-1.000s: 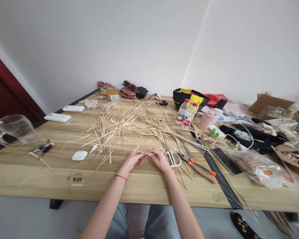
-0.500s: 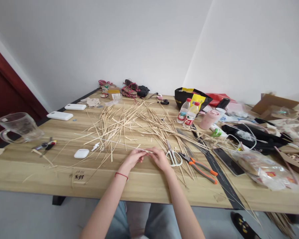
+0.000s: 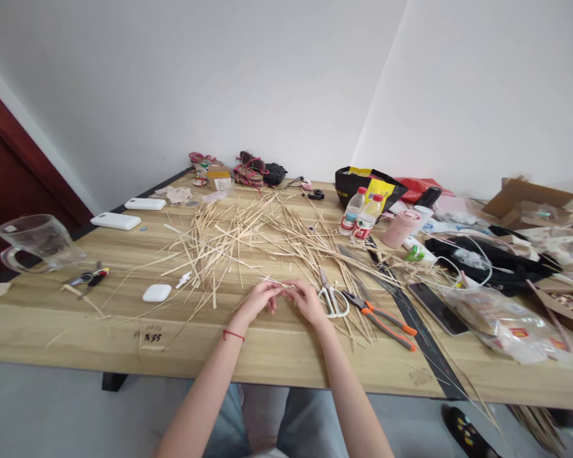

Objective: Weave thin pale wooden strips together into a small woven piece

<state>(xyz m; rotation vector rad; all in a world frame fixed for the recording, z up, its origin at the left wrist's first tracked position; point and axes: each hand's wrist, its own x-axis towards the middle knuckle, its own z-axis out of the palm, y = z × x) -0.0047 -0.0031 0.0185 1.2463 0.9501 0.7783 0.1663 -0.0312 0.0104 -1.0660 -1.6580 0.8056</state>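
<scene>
Over table [image 3: 195, 346]: left fingers [image 3: 268, 289], right fingers [image 3: 296, 289] pinched on one strip [image 3: 273, 281]; two bottles [image 3: 352, 213].

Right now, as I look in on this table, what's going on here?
A person's left hand and right hand meet at the fingertips over the table, with a thin pale strip there; whose grip it is in is too small to tell. Loose straw-coloured strips lie beyond. Scissors and orange-handled pliers lie to the right.
</scene>
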